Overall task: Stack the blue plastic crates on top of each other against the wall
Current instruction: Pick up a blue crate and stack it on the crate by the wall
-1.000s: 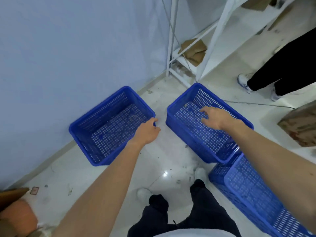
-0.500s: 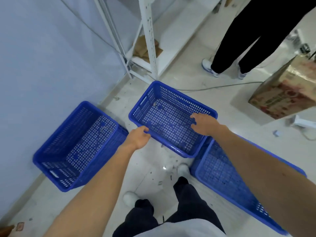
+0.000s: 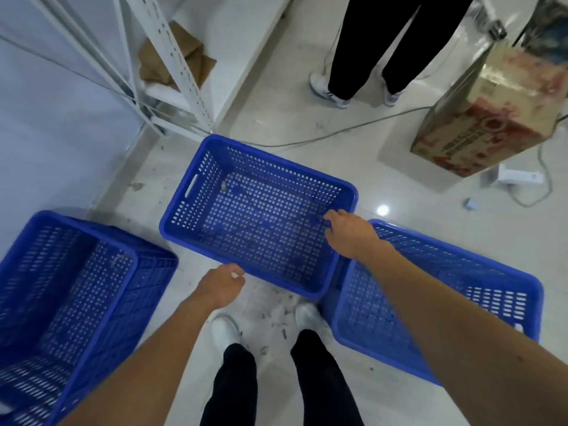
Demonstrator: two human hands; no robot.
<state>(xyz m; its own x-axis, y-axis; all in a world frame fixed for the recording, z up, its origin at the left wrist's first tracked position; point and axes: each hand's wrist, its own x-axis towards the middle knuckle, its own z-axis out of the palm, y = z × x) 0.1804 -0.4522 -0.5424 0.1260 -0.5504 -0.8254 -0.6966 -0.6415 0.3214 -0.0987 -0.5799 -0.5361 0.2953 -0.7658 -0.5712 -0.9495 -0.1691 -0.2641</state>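
Head view: our left hand (image 3: 219, 285) and right hand (image 3: 347, 233) curl closed onto the middle crate's (image 3: 246, 216) opposite rims, placed for a balanced lift.

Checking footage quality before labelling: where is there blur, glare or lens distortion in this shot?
Head view: the blue perforated plastic crate by the wall smears with motion blur at its near corner; a ceiling-light glare spot shines on the pale glossy floor; the white metal shelving uprights splay from wide-angle distortion.
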